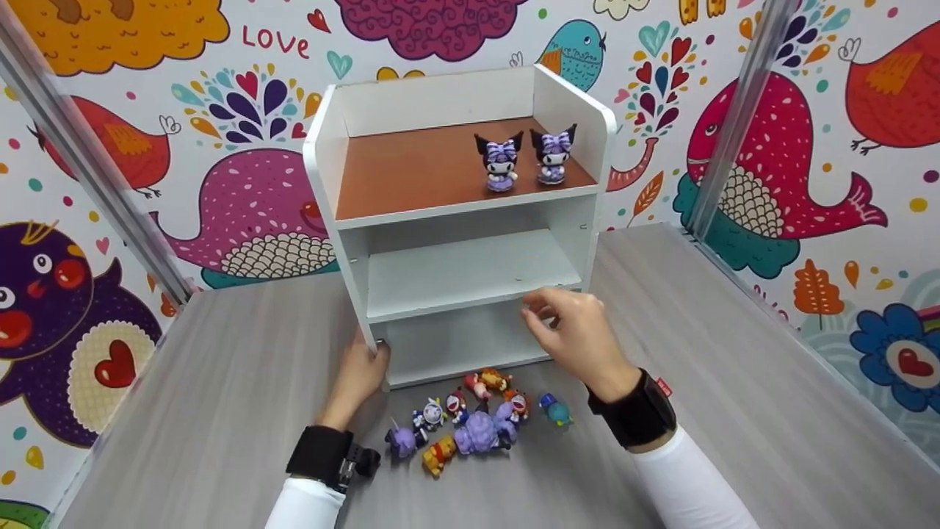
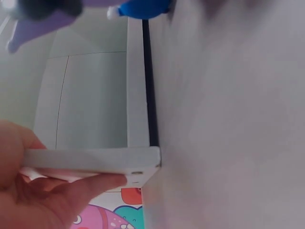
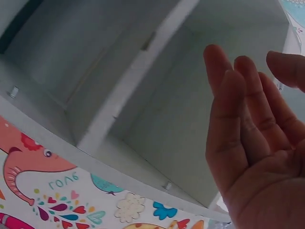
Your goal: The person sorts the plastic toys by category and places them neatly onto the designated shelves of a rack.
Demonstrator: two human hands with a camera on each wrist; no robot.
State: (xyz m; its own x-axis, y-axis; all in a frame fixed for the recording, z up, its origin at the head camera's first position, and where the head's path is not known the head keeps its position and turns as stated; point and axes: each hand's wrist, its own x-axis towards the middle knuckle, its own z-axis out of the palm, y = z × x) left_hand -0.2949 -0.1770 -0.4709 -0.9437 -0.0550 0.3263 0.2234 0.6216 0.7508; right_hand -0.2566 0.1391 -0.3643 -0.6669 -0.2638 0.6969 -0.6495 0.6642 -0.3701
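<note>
My left hand [image 1: 360,375] grips the lower left side panel [image 2: 95,161] of a small white shelf unit [image 1: 470,206]; in the left wrist view, the thumb and fingers lie on either side of it. In front of the lower compartments, my right hand [image 1: 576,334] is raised with loosely bent fingers and holds nothing, as the right wrist view confirms. Two figurines with black pointed ears and purple bows, one [image 1: 501,165] left of the other [image 1: 552,156], stand upright on the brown top board at its right end.
Several small figurines lie on the grey table before the shelf unit, among them a large purple one [image 1: 477,432], a yellow bear [image 1: 439,455] and a teal one [image 1: 556,410] off to the right. Cartoon-patterned walls [image 1: 242,198] stand behind and at both sides.
</note>
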